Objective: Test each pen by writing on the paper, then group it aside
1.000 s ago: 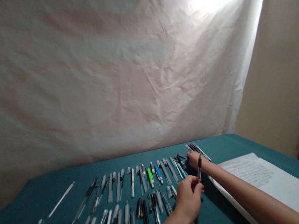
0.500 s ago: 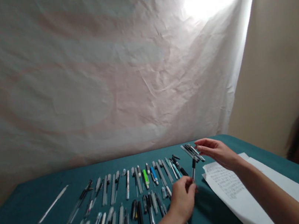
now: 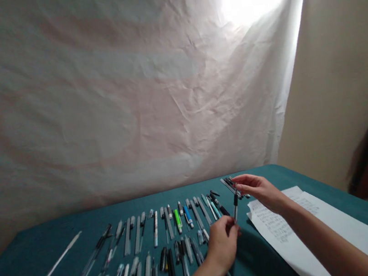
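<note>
Dim tabletop (image 3: 16,264), blown-out glare high right on pale cloth (image 3: 98,118), slight blur.

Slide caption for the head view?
Left hand holds a pen nearly upright, right hand near its top, with rows of pens and handwritten sheets.

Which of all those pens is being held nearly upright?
The dark-topped pen, pinched in the left hand with its dark end up, near the right hand. The other pens in clear view lie on the table.
</note>
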Tool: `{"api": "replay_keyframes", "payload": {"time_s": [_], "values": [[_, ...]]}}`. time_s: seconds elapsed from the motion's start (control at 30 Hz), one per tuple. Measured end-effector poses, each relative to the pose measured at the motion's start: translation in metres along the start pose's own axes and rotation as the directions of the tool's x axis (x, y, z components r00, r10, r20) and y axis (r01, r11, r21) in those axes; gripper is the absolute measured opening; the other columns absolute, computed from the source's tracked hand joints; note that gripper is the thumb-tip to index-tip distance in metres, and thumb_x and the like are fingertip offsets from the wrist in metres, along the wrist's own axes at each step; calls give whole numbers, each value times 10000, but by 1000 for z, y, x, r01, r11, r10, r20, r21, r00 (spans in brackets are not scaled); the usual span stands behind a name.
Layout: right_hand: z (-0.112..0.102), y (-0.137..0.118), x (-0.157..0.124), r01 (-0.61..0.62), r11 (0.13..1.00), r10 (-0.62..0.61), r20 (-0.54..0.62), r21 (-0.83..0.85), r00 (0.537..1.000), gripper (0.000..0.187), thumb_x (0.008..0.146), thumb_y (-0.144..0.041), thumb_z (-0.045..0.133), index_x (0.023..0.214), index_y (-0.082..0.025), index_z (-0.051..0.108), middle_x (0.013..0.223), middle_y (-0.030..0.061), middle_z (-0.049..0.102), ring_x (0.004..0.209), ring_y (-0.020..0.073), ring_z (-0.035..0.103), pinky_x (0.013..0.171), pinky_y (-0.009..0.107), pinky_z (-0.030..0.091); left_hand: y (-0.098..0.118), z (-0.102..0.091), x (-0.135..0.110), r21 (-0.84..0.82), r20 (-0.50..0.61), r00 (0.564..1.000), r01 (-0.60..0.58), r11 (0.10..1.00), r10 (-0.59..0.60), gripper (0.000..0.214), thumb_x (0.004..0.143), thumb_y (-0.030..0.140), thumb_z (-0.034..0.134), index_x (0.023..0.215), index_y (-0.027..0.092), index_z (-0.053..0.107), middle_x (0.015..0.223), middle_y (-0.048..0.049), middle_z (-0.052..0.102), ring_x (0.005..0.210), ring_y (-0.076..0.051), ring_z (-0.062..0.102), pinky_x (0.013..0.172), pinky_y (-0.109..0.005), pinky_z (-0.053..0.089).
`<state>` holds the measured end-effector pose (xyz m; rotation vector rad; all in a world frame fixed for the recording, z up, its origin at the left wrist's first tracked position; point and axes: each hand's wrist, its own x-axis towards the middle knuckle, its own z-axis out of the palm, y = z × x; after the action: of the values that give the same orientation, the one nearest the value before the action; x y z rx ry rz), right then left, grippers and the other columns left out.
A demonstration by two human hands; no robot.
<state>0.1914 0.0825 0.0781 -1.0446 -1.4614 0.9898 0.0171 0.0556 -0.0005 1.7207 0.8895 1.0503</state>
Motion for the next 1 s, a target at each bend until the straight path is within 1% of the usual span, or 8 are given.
{"api": "replay_keyframes", "payload": {"time_s": [0.2,0.37,0.5,0.87,0.93,1.0], "values": [[2,4,-1,-22,1000,22,8,11,1000,346,673,-367,681,962,-184,634,842,41,641,705,138,544,631,265,414,-1,0,0,-14,-6,1000,3,1000,-3,164,799,235,466,862,159,596,804,-51,644,737,-173,602,676,-262,432],[3,-1,-3,-12,1000,12,25,20,1000,344,666,-352,688,959,-182,633,846,39,633,712,135,538,638,268,409,1,0,-1,0,-14,1000,-18,1000,18,162,807,237,461,863,163,593,784,-46,640,737,-174,599,676,-262,429],[6,-5,-4,-3,1000,2,28,17,1000,339,655,-360,692,933,-173,636,826,38,628,716,136,537,650,271,415,2,1,-1,-19,-8,1000,-28,999,28,175,817,249,451,878,162,590,802,-52,639,734,-174,600,672,-261,436],[17,-1,-4,63,995,-57,-83,76,995,329,636,-347,714,884,-169,591,750,9,584,677,115,522,613,243,413,0,2,-2,-25,-37,999,-23,999,22,162,811,228,459,896,162,580,796,-50,641,726,-176,615,674,-270,453],[16,-2,-5,58,996,-51,-91,74,995,336,633,-351,717,889,-170,595,732,3,580,667,114,521,608,243,414,2,2,-2,-29,-34,999,-20,999,19,157,808,225,465,893,159,580,796,-49,640,726,-175,614,673,-269,455],[15,-4,-5,43,997,-39,-72,66,997,356,637,-357,715,921,-174,604,728,1,585,664,115,523,613,247,417,4,1,-1,-31,-28,999,-27,999,26,155,810,231,466,884,160,582,793,-49,637,733,-175,612,677,-269,455]]}}
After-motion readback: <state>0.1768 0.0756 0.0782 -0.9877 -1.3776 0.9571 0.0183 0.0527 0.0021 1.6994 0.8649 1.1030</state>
